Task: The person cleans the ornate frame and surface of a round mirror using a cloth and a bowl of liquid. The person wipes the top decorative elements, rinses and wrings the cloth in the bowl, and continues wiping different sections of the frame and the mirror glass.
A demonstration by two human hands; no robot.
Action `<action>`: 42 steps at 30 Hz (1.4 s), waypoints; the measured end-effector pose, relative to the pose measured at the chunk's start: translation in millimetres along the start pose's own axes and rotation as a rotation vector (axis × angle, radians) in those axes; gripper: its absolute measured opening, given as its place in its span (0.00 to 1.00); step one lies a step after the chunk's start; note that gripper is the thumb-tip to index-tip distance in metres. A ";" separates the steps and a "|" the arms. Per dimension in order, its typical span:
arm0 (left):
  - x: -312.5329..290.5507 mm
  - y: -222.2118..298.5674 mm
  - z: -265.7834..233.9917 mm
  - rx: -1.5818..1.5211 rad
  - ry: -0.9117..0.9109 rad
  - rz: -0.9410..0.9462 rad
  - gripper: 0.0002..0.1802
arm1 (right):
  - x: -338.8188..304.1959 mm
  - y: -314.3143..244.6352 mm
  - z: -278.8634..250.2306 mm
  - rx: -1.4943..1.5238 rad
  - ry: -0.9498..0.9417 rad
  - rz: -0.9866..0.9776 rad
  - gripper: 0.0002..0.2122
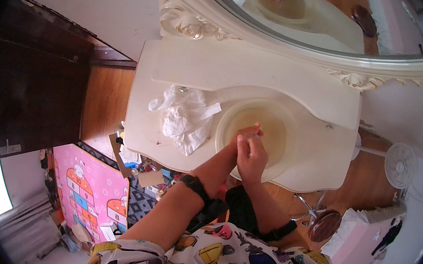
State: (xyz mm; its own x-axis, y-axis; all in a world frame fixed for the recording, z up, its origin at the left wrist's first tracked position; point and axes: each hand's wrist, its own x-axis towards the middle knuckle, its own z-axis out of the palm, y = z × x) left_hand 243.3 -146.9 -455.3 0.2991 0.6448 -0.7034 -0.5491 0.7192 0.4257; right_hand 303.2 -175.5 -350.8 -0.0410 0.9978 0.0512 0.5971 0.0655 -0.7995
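Note:
A round, pale translucent basin (224, 125) holds slightly cloudy water (276, 125) on a white vanity top. Over its near part my two hands meet. My left hand (245, 134) reaches in from the left, its fingers bent together and partly hidden behind the other hand. Against it presses my right hand (252, 160), closed with the thumb on top. Whatever is pinched between them, if anything, is too small and covered to make out. To the left of the basin lies a crumpled white plastic bag (184, 118), touched by neither hand.
A large mirror in an ornate cream frame (284, 44) rises behind the white vanity top (323, 155). Cartons and clutter (150, 178) lie by its front left. A brown round stool (324, 225) and a white fan (401, 165) stand to the right; a dark door (33, 96) is left.

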 end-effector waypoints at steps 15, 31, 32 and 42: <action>-9.7 -6.5 -21.9 1.273 0.454 0.749 0.17 | 20.7 152.0 16.3 0.021 0.050 0.527 0.09; 9.9 -2.1 -20.7 0.229 -0.052 0.148 0.15 | 5.0 -1.3 -0.5 -0.013 -0.046 -0.006 0.12; 9.8 -4.9 -10.4 0.236 -0.041 0.173 0.15 | 12.2 7.1 -0.4 -0.145 0.042 -0.011 0.13; -27.6 25.0 15.0 -0.115 -0.010 0.171 0.13 | 30.5 89.5 -36.1 0.604 -0.298 0.673 0.12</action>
State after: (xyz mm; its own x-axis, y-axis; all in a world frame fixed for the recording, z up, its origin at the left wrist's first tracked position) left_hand 233.0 -142.9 -416.7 0.2011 0.7582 -0.6202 -0.6779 0.5648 0.4707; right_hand 384.2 -139.1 -399.2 -0.0920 0.7783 -0.6211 0.0581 -0.6185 -0.7837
